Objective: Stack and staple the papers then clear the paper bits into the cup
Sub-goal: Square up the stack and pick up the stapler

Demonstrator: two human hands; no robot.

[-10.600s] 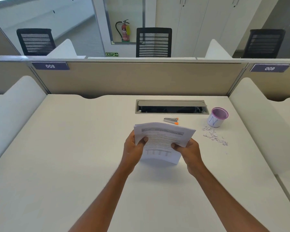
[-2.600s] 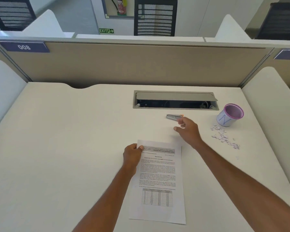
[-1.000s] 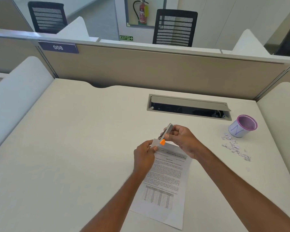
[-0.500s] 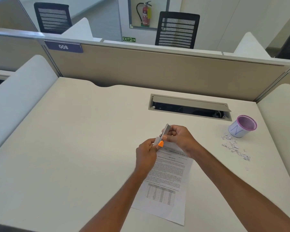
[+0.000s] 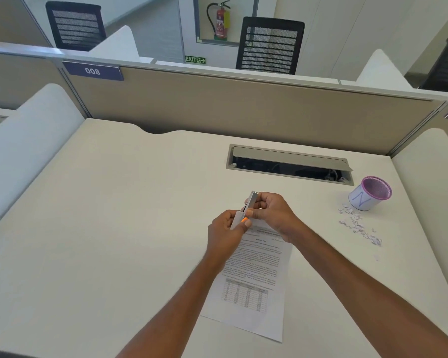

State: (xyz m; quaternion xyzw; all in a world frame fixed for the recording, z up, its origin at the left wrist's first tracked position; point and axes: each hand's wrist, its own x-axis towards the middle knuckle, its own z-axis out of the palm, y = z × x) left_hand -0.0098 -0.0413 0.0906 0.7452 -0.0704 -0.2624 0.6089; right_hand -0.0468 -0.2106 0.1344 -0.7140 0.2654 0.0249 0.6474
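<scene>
A stack of printed papers lies on the white desk in front of me. My left hand pinches the lifted top left corner of the stack. My right hand grips a small silver stapler with an orange tip, held upright over that corner. The two hands touch around the stapler. A white cup with a purple rim stands at the right. Small paper bits lie scattered on the desk just in front of the cup.
An open cable tray is set into the desk behind my hands. A beige partition bounds the far edge. White side dividers stand at the left and right. Black chairs are beyond the partition.
The stack went down on the desk. My right hand fetched the stapler and brought it to the corner my left hand lifts. Over the last second the hands barely moved.
</scene>
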